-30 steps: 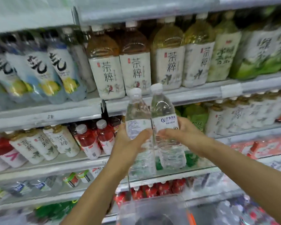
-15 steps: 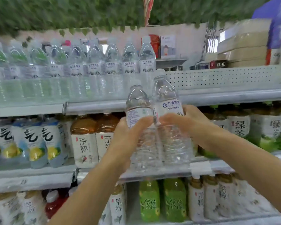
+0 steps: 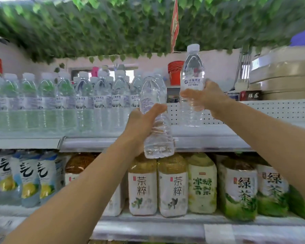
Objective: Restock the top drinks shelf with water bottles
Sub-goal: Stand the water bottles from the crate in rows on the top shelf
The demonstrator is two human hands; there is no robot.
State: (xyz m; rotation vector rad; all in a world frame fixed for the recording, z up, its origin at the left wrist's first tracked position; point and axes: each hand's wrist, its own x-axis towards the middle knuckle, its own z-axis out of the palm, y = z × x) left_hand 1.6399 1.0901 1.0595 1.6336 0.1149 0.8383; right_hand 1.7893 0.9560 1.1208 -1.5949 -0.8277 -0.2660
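Water bottle [image 3: 192, 81] upright in right hand [image 3: 209, 99], fingers wrapped round its waist, base just above the bare stretch of top shelf [image 3: 209, 136], right of the stocked row [image 3: 60, 106]. Second bottle [image 3: 156, 120] gripped in left hand [image 3: 141, 124], lower, before the shelf lip. Right nearer; likely places first.

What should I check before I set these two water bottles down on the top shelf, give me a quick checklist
1. Right hand grips its bottle firmly: ok.
2. Left hand grips its bottle firmly: ok.
3. Free shelf space right of the stocked water row: ok, the top shelf is bare there.
4. Right bottle upright, above the shelf: ok.
5. Left bottle raised clear of the shelf edge: not ok, its base hangs below.
6. Caps tight: cannot tell.
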